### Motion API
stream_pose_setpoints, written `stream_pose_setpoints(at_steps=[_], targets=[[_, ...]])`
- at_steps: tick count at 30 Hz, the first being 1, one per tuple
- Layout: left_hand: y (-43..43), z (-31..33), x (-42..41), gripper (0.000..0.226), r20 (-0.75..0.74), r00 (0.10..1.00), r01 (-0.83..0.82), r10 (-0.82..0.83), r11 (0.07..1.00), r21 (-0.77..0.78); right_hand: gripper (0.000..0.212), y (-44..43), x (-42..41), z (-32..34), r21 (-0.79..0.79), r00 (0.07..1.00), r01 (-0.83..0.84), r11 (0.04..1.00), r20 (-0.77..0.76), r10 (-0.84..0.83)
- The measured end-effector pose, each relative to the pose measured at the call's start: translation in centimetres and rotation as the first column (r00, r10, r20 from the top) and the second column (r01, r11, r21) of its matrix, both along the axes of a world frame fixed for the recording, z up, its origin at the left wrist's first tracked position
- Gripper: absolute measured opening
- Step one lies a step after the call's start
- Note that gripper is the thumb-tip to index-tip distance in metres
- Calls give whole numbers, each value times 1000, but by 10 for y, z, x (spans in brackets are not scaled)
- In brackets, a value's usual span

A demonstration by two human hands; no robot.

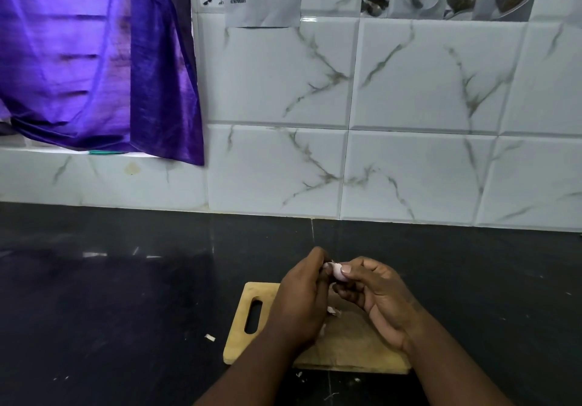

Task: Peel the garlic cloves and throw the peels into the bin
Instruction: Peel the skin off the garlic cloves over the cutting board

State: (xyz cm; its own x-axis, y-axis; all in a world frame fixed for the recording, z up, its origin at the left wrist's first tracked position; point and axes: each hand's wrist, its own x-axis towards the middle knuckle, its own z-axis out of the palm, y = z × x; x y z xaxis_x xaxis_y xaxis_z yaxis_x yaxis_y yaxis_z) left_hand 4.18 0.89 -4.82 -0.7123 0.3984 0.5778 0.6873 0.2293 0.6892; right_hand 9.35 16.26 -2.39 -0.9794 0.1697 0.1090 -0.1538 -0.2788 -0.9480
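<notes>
A pale pinkish garlic clove [337, 271] is pinched between both hands above the wooden cutting board [346, 345]. My right hand [374, 298] holds it from the right with thumb on top. My left hand [304, 298] grips its left end, where a bit of skin sticks out. A loose peel [333, 310] lies on the board under the hands. Another peel scrap [210, 337] rests on the black counter left of the board. No bin is in view.
The board lies on a black stone counter [126, 295] against a white marble-pattern tiled wall [409, 169]. A purple curtain [94, 59] hangs at the upper left. Tiny peel bits [299, 374] lie in front of the board.
</notes>
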Motion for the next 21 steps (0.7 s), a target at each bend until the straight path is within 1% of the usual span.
stream_pose_setpoints(at_steps=[1, 2, 4, 7, 9, 11, 12, 14, 16, 18, 21], targets=[[0, 0, -1, 18, 19, 1000, -5, 4, 1000, 28, 7, 0, 0, -1, -5, 1000, -2, 1000, 4, 2], [0, 0, -2, 19, 34, 999, -13, 11, 999, 46, 8, -1, 0, -1, -9, 1000, 0, 1000, 8, 0], [0, 1, -3, 24, 52, 998, -34, 32, 999, 35, 15, -1, -1, -2, -2, 1000, 7, 1000, 13, -7], [2, 0, -6, 28, 82, 992, -103, 100, 994, 24, 20, 0, -1, -1, 23, 1000, 0, 1000, 9, -1], [2, 0, -8, 28, 110, 984, -147, 142, 988, 40, 20, 1, -1, -1, 23, 1000, -6, 1000, 9, 6], [0, -1, -7, 22, 92, 984, -152, 151, 988, 1, 21, 1, -1, -1, 18, 1000, -11, 1000, 10, 11], [0, -1, -6, 17, 78, 987, -143, 143, 990, -13, 21, 1, -1, -1, 17, 1000, -12, 1000, 14, 12], [-2, 2, -4, 13, 82, 991, -109, 108, 994, 16, 20, 1, -2, -1, 22, 1000, -13, 1000, 28, 13], [-4, 5, -2, 22, 94, 994, -63, 57, 997, 55, 17, 2, -2, -2, 32, 999, -15, 999, 41, 14], [-4, 7, 0, 25, 92, 996, 5, -11, 998, 65, 16, 2, -2, -3, 35, 999, -17, 999, 42, 16], [-2, 6, -1, 13, 52, 997, 47, -51, 996, 81, 16, 5, -2, -2, 10, 1000, -16, 1000, 17, 15]])
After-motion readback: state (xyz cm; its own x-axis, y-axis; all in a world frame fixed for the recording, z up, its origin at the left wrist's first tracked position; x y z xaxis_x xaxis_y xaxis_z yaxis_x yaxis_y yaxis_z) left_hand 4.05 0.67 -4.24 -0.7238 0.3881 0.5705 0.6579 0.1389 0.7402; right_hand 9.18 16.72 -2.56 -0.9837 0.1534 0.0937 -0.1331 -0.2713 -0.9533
